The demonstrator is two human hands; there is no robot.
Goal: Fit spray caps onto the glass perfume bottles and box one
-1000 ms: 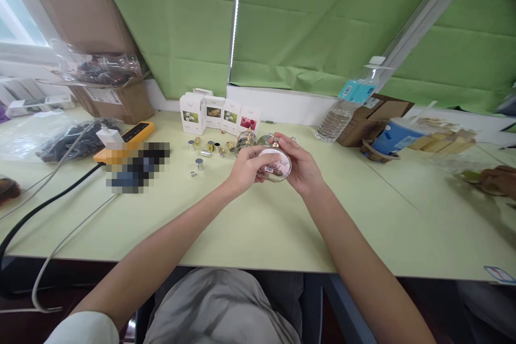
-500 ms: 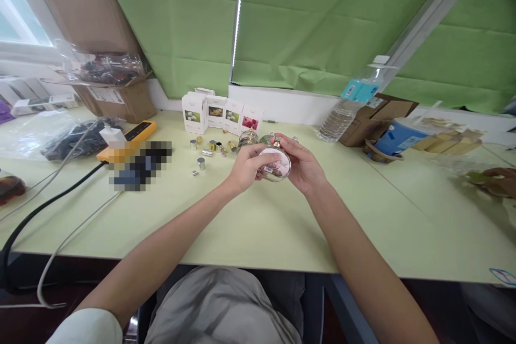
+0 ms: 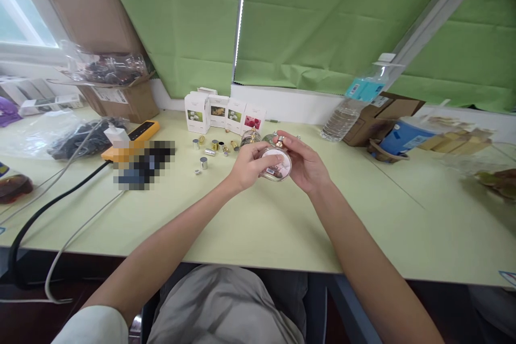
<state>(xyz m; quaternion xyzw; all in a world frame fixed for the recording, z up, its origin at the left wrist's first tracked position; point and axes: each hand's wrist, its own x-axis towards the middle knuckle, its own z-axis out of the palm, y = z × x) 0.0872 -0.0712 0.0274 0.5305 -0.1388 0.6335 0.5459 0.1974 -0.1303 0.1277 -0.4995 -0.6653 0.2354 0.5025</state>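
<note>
My left hand [image 3: 246,165] is closed on a round glass perfume bottle [image 3: 282,173], its thumb lying across the pale, printed front. At the top of the bottle, the fingers of my right hand [image 3: 309,165] pinch the gold and clear neck fitting [image 3: 280,141]. Behind my hands stand other glass bottles, one with a pointed gold top [image 3: 253,132] and one greenish bottle [image 3: 267,140], both partly covered. To the left lie several silver and gold caps, including an upright silver cap [image 3: 203,163] and a gold cap [image 3: 215,145].
White boxes with flower pictures [image 3: 197,116] stand by the wall. At left are an orange power strip [image 3: 133,140], cables and a cardboard box [image 3: 121,101]. A tilted water bottle [image 3: 342,115], a brown box [image 3: 368,118] and a blue cup [image 3: 403,137] are at right.
The whole view has shifted slightly. Both hands keep their hold on the perfume bottle, with the right fingers moved a little at its neck.
</note>
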